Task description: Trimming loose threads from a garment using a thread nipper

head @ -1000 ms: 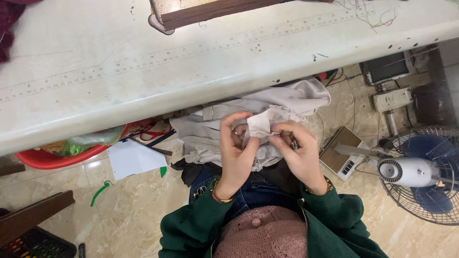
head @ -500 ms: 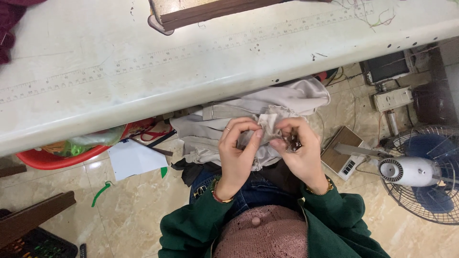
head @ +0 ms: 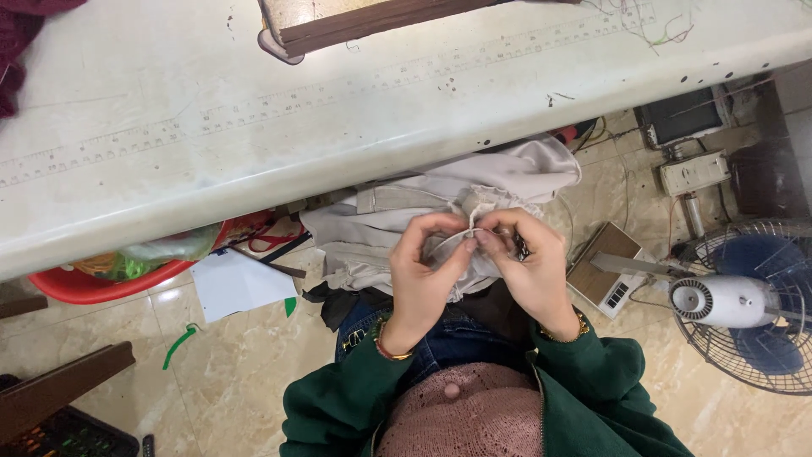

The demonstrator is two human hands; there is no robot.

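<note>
Below the table edge, left hand (head: 423, 271) and right hand (head: 529, 267) fingers pinching pale fabric (head: 474, 218), fingertips partly hidden.

Both forearms in dark green sleeves reach toward twelve o'clock; the left hand (head: 427, 271) and right hand (head: 529, 271) meet fingertip to fingertip, fingers curled, apparently pinching.

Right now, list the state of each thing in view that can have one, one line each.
left hand: pinching the pale fabric, fingers bent
right hand: pinching the same fabric, a small dark tool tucked in it
pale fabric: bunched on the lap, folded at the fingertips
floor fan: lying tilted on the floor; running or not, cannot tell
red basin: under the table, holding scraps
</note>
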